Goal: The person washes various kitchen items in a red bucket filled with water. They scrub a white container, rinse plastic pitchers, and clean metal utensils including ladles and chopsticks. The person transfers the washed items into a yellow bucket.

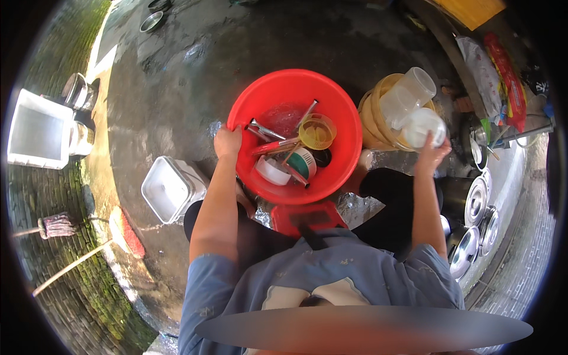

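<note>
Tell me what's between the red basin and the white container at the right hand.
In the head view, a yellow bucket, perhaps a nested stack, stands between the red basin and the white container.

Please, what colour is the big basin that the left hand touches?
The big basin is red, as the head view shows.

To the left of the red plastic basin [296, 73], the left hand [228, 142] grips its rim; inside the basin lie a round yellow container [318, 131], a white container [273, 171] and metal-ended tubes [268, 129]. To the basin's right, the right hand [433, 155] holds a whitish round container [422, 126] by a yellow bucket [371, 125], from which a tilted translucent tub [408, 97] protrudes. A white square bucket [166, 190] stands left of the basin.
</note>
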Demonstrator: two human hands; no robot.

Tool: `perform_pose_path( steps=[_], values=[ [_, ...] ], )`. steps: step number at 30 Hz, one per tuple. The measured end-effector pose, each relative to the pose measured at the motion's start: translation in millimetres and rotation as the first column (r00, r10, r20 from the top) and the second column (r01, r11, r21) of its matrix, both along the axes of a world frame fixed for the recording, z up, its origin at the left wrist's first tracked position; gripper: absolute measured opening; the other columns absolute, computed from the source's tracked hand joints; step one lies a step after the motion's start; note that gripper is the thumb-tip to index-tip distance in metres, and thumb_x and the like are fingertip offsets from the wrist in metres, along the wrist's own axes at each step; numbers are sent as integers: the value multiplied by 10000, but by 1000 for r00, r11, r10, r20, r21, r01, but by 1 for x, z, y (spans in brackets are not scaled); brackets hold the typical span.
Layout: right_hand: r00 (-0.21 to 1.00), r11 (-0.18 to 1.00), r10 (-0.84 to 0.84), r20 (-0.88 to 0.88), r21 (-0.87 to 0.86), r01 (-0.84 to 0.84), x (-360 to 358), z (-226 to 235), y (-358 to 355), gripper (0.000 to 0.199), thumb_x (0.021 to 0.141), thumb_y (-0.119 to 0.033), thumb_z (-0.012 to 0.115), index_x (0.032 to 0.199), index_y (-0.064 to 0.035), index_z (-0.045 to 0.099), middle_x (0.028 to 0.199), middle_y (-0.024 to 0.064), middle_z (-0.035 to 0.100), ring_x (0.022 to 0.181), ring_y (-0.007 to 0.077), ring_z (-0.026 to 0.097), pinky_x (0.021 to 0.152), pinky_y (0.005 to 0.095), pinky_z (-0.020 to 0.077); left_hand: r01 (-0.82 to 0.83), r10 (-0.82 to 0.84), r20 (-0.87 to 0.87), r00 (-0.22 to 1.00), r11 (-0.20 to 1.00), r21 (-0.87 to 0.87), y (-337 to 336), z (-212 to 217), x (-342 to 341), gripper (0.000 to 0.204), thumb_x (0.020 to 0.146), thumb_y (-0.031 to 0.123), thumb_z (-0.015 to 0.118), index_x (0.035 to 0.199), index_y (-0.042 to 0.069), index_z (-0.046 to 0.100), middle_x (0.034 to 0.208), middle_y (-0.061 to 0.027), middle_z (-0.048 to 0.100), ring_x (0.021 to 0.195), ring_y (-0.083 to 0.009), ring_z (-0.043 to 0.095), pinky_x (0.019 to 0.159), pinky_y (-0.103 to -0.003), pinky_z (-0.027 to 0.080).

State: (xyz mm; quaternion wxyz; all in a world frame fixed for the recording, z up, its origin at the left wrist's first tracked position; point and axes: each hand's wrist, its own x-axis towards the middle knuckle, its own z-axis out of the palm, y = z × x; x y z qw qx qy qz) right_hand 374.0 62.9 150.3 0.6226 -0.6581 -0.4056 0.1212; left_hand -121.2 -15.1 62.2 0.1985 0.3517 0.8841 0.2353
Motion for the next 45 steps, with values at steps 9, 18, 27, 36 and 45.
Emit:
perform_pose_path(
  steps=[9, 18, 27, 36, 45],
  values=[
    [651, 792, 598, 468, -466, -393, -75, -6, 26, 317, 910, -274, 550, 1177, -103, 557, 1064, 128, 620, 870, 303, 640, 786, 386, 501, 7, -7, -30, 1000, 1000, -8, 3, 0, 3, 431, 797, 344, 617, 1046, -7, 616, 1001, -248, 639, 976, -387, 608, 866, -442, 478],
    [-494, 109, 829, 261, -942, -316, -302, -141, 86, 418, 862, -118, 442, 1273, -150, 513, 1378, 74, 433, 1304, 266, 372, 1093, 405, 278, -9, 9, 6, 1000, 1000, -10, 8, 7, 4, 412, 795, 318, 622, 1063, 5, 609, 973, -241, 647, 952, -393, 612, 852, -451, 480],
    [-70, 54, 996, 60, -995, -84, -340, -231, 108, 536, 802, -192, 551, 1331, -191, 460, 1290, 127, 530, 1188, 283, 517, 999, 400, 411, -6, 10, 111, 994, 999, -32, 7, 12, 3, 369, 800, 305, 616, 1009, 0, 615, 950, -246, 640, 935, -399, 604, 841, -463, 466],
    [-275, 60, 942, 191, -904, -422, -324, -98, 86, 443, 739, -278, 674, 1094, -67, 513, 1114, 164, 573, 1015, 351, 582, 843, 430, 483, 19, -19, 94, 995, 1000, 4, 8, 0, -2, 329, 812, 289, 598, 962, -3, 615, 963, -238, 636, 937, -392, 604, 833, -456, 471],
    [165, 194, 980, 113, -328, -924, -271, 72, 45, 412, 739, -234, 730, 1011, -18, 508, 950, 93, 591, 827, 253, 624, 689, 352, 515, -5, 6, 56, 998, 1000, -14, 1, 10, -1, 403, 807, 331, 610, 1049, 8, 617, 1001, -239, 641, 967, -380, 610, 854, -445, 477]
  ],
)
